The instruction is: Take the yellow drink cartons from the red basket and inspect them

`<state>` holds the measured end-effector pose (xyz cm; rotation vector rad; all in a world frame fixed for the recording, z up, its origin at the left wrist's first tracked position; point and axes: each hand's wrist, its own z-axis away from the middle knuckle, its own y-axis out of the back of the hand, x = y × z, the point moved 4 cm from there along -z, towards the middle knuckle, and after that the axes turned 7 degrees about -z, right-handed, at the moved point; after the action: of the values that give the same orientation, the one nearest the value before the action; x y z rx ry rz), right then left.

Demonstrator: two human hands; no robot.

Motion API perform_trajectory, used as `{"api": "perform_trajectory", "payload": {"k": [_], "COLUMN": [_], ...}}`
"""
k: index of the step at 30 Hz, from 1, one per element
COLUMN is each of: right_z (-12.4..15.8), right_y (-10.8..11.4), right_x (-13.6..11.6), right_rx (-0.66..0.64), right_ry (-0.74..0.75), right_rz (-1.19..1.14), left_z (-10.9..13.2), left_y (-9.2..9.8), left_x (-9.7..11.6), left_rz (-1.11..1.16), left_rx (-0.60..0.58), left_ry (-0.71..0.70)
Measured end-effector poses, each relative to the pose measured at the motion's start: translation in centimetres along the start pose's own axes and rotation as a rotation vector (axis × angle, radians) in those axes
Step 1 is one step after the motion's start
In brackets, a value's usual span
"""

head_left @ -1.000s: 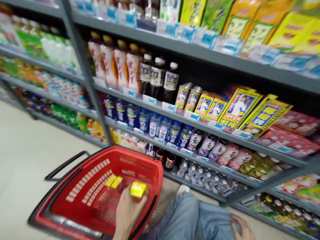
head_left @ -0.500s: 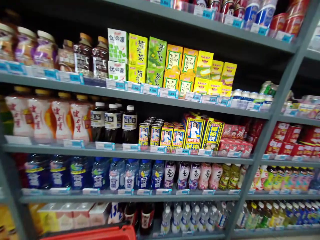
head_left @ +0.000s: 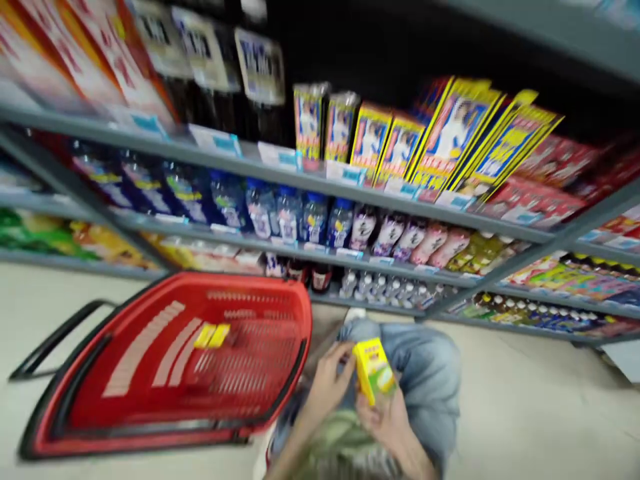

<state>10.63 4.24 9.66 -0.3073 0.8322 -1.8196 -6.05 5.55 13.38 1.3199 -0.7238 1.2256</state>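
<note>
A yellow drink carton (head_left: pixel 373 370) with a green and white picture is held in front of my knees, tilted. My right hand (head_left: pixel 385 413) is closed round its lower part. At the carton's upper left edge, the bent fingers of my left hand (head_left: pixel 333 373) touch its side; some of those fingertips are hidden or blurred. On the floor to the left stands a red shopping basket (head_left: pixel 280 293), and in it lie small yellow boxes (head_left: pixel 213 335).
Ahead runs a grey store shelf (head_left: pixel 320 177) with drink cartons, cans and bottles (head_left: pixel 287 210). The basket's black handle (head_left: pixel 60 340) sticks out at the left. My legs in jeans (head_left: pixel 430 373) are bent beneath my hands, over the pale floor (head_left: pixel 525 400).
The view has swung down from the shelves toward the floor. Both hands, the yellow carton and my legs have come into view, and much more of the red basket shows.
</note>
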Motion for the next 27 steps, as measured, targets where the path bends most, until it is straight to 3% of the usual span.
{"api": "perform_trajectory", "payload": {"k": [2, 6, 13, 16, 21, 24, 27], "right_z": [0.6, 1.7, 2.1, 1.9, 3.2, 4.7, 5.8], "right_y": [0.1, 0.4, 0.4, 0.5, -0.2, -1.7, -3.3], "right_x": [1.0, 0.9, 0.4, -0.3, -2.2, -3.4, -3.9], "right_rx": [0.006, -0.024, 0.128, 0.25, 0.447, 0.558, 0.591], "right_ry": [-0.101, -0.156, -0.05, 0.177, 0.663, 1.006, 1.273], "right_rz": [-0.109, -0.109, 0.094, 0.34, 1.038, 1.39, 1.619], "left_z": [0.2, 1.4, 2.2, 1.9, 2.2, 2.8, 3.4], "left_y": [0.0, -0.8, -1.4, -1.7, -3.5, -5.2, -6.8], "left_x": [-0.2, -0.8, -0.9, -1.2, -1.6, -2.0, -2.5], "left_rz": [-0.016, -0.021, 0.133, 0.311, 0.661, 0.931, 1.137], "left_rx": [0.004, -0.031, -0.068, -0.107, -0.205, -0.186, -0.143], "left_ry": [-0.002, 0.02, 0.092, 0.185, 0.303, 0.388, 0.455]}}
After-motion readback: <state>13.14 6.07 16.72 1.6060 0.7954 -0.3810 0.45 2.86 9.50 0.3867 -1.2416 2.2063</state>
